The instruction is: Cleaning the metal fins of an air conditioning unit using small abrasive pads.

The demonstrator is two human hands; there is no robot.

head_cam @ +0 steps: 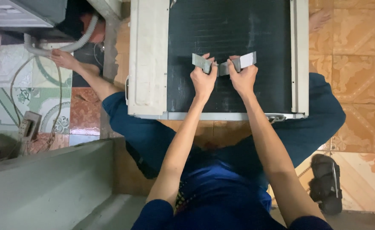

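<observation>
Far left, another person's hand (pixel 61 57) rests by a grey corrugated hose (pixel 74 44) on the patterned tiles, separate from our work. We sit on the floor with a white air-conditioner unit (pixel 149 64) between our legs, its dark fin coil (pixel 230 34) facing up. Our left hand (pixel 203 79) pinches one end of a bent grey metal strip (pixel 223 64), fingers closed tight around it. Our right hand (pixel 242 76) clamps the other end, fingers likewise curled shut. The strip sits just above the coil, mid-panel. To bend it cleanly, we judge both grips should stay near the crease and off the fins. Black sandal (pixel 326 183) at right.
</observation>
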